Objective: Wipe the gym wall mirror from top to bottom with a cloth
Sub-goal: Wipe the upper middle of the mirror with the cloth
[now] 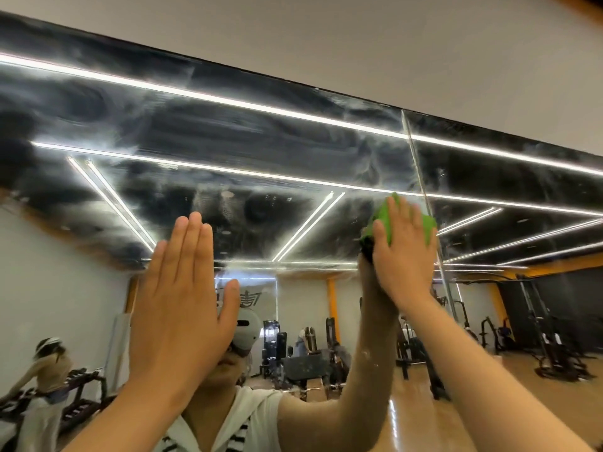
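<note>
Left hand (177, 288): fingers straight, flat at the glass, holding nothing | right hand (403, 256): flat, fingers straight, pressing crumpled bright-green cloth (381, 221) to the glass beside the vertical panel seam (421, 177) | large streaky wall mirror (228, 132): we advise even palm pressure and overlapping downward strokes through the haze.

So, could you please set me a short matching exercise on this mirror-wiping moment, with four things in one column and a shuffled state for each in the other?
Things:
1. left hand
2. right hand
3. cloth
4. mirror

States:
A. smeared with hazy streaks
B. green, pressed to the glass
C. laid flat on the cloth
D. fingers straight, holding nothing

Pairs: 1-D, 2-C, 3-B, 4-A.
</note>
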`<state>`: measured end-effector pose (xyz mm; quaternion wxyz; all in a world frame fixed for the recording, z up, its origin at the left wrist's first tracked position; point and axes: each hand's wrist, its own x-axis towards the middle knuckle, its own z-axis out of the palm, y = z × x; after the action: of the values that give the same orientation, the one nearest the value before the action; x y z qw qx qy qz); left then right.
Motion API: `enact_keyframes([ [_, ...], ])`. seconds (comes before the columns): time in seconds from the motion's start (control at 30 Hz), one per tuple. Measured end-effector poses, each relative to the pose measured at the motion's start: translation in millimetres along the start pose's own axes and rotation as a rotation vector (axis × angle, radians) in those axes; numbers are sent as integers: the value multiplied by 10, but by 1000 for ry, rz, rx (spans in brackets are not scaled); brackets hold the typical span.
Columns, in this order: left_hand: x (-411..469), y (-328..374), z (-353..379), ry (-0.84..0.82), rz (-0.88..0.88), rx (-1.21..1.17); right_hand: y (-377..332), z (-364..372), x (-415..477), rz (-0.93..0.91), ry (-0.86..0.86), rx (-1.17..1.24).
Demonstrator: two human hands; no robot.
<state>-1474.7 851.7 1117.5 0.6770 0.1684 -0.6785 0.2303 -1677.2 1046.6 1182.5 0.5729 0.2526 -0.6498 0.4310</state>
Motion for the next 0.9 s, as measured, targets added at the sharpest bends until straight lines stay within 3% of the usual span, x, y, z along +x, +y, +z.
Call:
enact_keyframes([
  [0.1,3,-8,7,-7,-3,-5,-203,50,-337,-280,-101,10],
  [0.17,-3,-15,4,-9,-3,-11,-47,5,-198,-338,-114,-27],
  [0.33,-3,-1,-5,-9,-9,-24,616,-164,244,108,-29,-56],
  [0.4,-3,7,-6,0,-17,-34,468,-94,59,117,-54,-62],
  [0.57,-8,8,-18,-2,-30,-59,-197,48,-618,-279,-148,-46],
  [0.67,-9,11,-40,-3,-31,-62,-21,3,-463,-413,-185,-54],
  [0.8,-7,22,-68,-4,-38,-66,511,-134,-173,-114,-122,-56],
  [0.9,-8,42,-77,-11,-50,-46,491,-114,-331,88,-92,-69],
])
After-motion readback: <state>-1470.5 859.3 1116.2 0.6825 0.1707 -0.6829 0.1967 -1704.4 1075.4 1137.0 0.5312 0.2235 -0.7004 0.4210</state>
